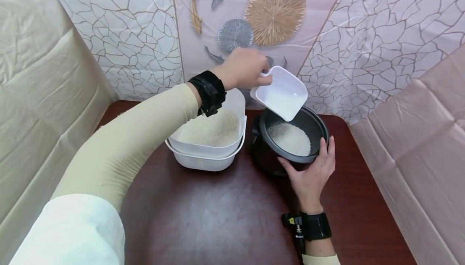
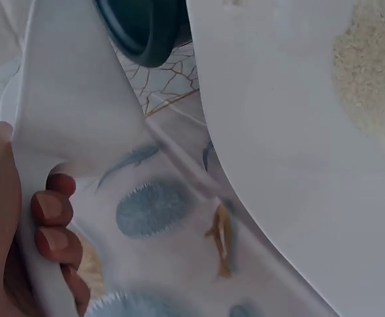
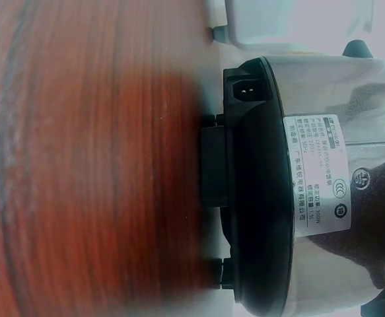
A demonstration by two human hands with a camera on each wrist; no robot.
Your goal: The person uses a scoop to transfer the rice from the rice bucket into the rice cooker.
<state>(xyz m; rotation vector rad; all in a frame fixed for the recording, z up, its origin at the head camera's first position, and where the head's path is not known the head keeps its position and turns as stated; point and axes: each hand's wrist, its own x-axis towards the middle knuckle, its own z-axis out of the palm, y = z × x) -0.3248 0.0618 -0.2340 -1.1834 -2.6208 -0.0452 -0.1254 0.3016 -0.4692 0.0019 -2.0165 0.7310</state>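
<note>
In the head view, the left hand [image 1: 245, 69] is gripping the handle of a white scoop [image 1: 285, 93], which is tilting over the open rice cooker [image 1: 267, 158] right of the frame's centre. White rice [image 1: 290, 139] is lying inside the cooker. The right hand [image 1: 314, 176] is holding the cooker's near right side between thumb and spread fingers. Near the frame's centre, nested white tubs [image 1: 205, 163] holding more rice are sitting on the dark red-brown counter [image 1: 218, 216].
</note>
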